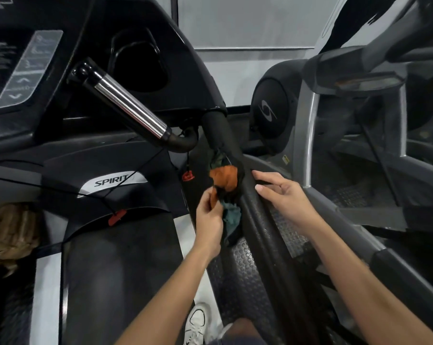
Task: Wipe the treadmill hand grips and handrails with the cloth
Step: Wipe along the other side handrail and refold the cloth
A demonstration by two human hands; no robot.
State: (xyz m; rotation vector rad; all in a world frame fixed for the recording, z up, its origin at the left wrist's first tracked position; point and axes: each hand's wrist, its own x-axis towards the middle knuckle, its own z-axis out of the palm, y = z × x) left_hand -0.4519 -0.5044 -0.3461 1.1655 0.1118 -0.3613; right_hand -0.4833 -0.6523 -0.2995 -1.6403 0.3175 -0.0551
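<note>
A black padded handrail (254, 210) runs from the treadmill console down toward me. An orange, green and black cloth (224, 181) hangs bunched against the rail's left side. My left hand (209, 220) pinches the cloth's lower part just left of the rail. From the right, my right hand (282, 195) reaches over the rail, thumb and fingertips touching its top. A chrome hand grip (129, 108) slants out from the console, above and left of both hands.
The console (23, 68) with its button strip fills the upper left, a cup holder (138, 63) beside it. The belt (120, 282) lies below, with a red safety clip (117, 216) on a cord. Another grey machine (307, 135) stands close on the right. My white shoe (198, 322) is at the bottom.
</note>
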